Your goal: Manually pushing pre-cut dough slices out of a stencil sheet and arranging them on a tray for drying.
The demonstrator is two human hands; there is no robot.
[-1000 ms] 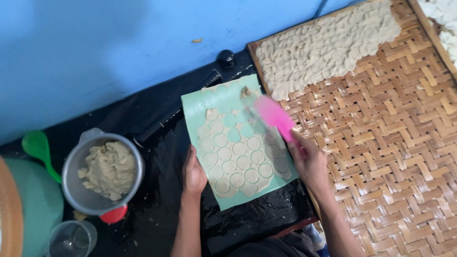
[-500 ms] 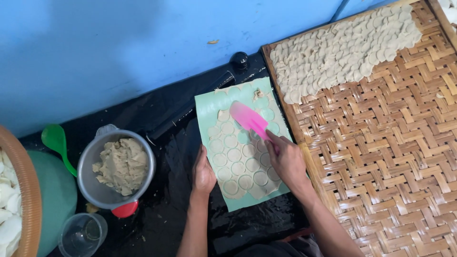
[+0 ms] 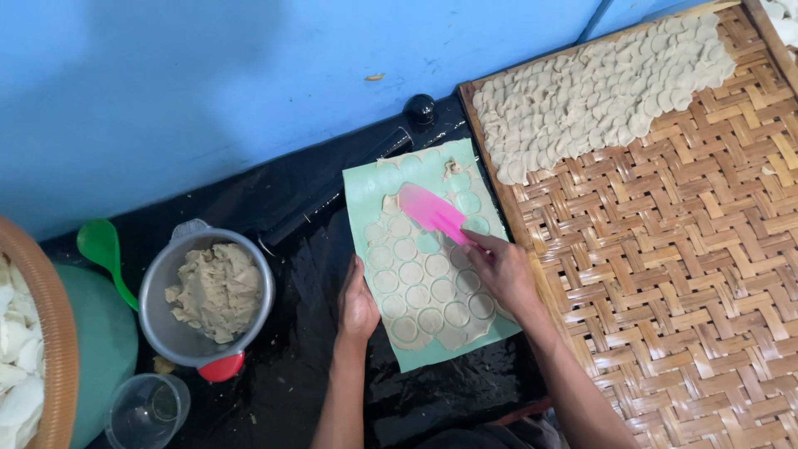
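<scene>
Home food-making workspace: a round metal pot of beige dough (image 3: 214, 291) beside a woven bamboo drying tray (image 3: 682, 274) bearing cut dough discs (image 3: 598, 91).

A black plastic sheet (image 3: 299, 274) covers the floor below a blue wall. On the sheet lie a pale green mat (image 3: 370, 195), left of it a metal pot of dough (image 3: 208, 291) and a clear cup (image 3: 150, 409), right of it a woven bamboo tray (image 3: 690, 274).

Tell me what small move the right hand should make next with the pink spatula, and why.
Probably slide the flat pink plastic spatula under a cut round. The right hand holds it on the pale green mat, the left hand steadies the edge.
</scene>
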